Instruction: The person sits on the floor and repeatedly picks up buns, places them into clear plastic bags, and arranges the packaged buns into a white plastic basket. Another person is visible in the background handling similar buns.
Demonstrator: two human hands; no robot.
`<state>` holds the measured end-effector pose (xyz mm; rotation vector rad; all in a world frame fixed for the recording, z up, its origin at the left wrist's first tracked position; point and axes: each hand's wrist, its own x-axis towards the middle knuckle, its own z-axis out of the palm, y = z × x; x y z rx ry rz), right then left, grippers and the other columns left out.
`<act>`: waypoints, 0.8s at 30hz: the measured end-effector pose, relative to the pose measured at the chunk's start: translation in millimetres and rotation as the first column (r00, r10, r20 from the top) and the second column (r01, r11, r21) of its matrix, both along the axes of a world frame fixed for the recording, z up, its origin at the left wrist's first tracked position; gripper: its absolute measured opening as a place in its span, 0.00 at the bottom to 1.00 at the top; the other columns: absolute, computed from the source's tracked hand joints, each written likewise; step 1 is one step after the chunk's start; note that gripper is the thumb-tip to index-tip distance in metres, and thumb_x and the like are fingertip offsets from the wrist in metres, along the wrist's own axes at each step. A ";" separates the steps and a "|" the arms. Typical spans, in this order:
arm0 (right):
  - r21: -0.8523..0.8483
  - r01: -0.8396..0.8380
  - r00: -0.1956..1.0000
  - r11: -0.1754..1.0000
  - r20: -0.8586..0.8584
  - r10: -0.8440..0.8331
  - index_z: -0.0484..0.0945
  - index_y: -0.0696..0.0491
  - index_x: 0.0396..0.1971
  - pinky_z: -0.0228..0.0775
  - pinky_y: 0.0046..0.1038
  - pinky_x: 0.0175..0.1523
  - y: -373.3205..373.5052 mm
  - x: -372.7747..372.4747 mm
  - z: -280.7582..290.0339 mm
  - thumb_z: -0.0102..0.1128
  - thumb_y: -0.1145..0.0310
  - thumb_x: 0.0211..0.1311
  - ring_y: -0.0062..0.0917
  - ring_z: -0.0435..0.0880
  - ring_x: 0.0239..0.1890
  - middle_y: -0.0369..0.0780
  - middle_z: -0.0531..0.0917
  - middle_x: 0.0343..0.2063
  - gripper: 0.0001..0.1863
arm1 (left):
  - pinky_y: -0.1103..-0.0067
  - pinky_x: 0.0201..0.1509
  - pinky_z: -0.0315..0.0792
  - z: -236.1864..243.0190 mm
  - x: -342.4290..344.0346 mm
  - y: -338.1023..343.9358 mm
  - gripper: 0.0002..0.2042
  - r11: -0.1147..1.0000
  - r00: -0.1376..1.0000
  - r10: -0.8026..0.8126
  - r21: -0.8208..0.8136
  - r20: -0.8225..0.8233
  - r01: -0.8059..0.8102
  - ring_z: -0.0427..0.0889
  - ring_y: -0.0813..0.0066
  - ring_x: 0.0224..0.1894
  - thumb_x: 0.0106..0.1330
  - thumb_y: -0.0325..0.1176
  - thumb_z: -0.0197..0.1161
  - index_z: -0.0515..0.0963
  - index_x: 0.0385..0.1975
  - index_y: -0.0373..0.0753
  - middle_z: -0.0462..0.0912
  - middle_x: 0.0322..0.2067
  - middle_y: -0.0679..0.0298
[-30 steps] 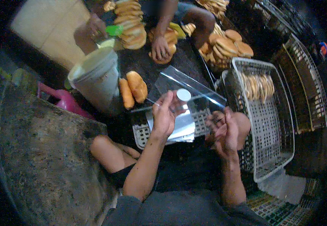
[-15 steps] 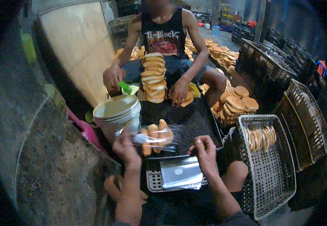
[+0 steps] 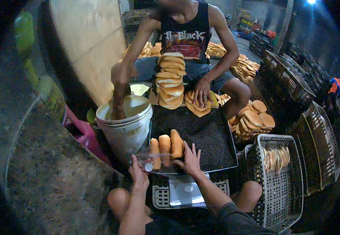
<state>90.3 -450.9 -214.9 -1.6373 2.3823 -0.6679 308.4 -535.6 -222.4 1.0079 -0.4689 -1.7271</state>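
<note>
My left hand (image 3: 138,170) grips a clear plastic bag (image 3: 164,156) with a round white label, beside the lower edge of a dark, granule-covered tray (image 3: 201,139). My right hand (image 3: 191,162) has its fingers spread and extended at the right of three upright golden elongated rolls (image 3: 164,143), its thumb by the bag; whether it touches a roll is unclear. A stack of flat clear bags (image 3: 178,197) lies in a plastic crate (image 3: 160,196) below the tray.
A co-worker (image 3: 217,39) sits opposite, one hand in a white bucket (image 3: 121,133), the other on flat buns (image 3: 197,111) beside a tall bun stack (image 3: 172,74). Crates (image 3: 280,203) stand right, one with bagged buns (image 3: 276,158). A stained board (image 3: 52,164) and pink container (image 3: 80,137) are left.
My view has tilted up. My right hand has opened and moved toward the rolls; my left still holds the bag. The co-worker's hand has gone down into the bucket.
</note>
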 end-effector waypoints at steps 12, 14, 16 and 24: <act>-0.310 0.321 0.936 0.895 0.249 -0.249 0.67 0.54 0.56 0.37 0.56 0.68 -22.7 -3.2 12.2 0.61 0.55 0.53 0.45 0.62 0.63 0.45 0.75 0.52 0.32 | 0.74 0.32 0.78 3.9 -23.6 4.7 0.14 0.994 0.989 0.003 -0.110 -0.149 -0.019 0.83 0.67 0.32 0.70 0.46 0.52 0.72 0.40 0.42 0.72 0.32 0.68; -0.288 0.174 0.983 0.942 -0.007 -0.184 0.68 0.52 0.56 0.39 0.55 0.68 -22.2 12.8 15.3 0.61 0.55 0.54 0.43 0.63 0.63 0.45 0.75 0.53 0.30 | 0.72 0.34 0.79 -39.0 -6.8 -10.0 0.11 0.989 0.993 0.050 -0.136 -0.111 -0.065 0.83 0.65 0.37 0.70 0.44 0.52 0.70 0.40 0.43 0.71 0.31 0.68; -0.303 0.278 0.961 0.912 0.072 -0.269 0.69 0.55 0.52 0.38 0.58 0.68 -33.3 -4.7 13.4 0.59 0.57 0.53 0.46 0.61 0.63 0.47 0.76 0.50 0.28 | 0.72 0.37 0.79 -64.4 7.1 -30.6 0.12 0.973 0.997 0.047 -0.222 -0.055 -0.058 0.82 0.66 0.41 0.70 0.44 0.52 0.70 0.42 0.44 0.73 0.32 0.68; -0.235 0.412 0.509 0.880 0.861 -0.008 0.74 0.61 0.47 0.70 0.26 0.50 144.5 -125.9 98.6 0.60 0.62 0.53 0.27 0.80 0.42 0.42 0.82 0.39 0.23 | 0.72 0.44 0.75 71.1 -18.4 -4.7 0.31 0.922 0.939 0.129 -0.387 0.320 0.005 0.79 0.66 0.46 0.68 0.59 0.47 0.67 0.55 0.33 0.79 0.45 0.57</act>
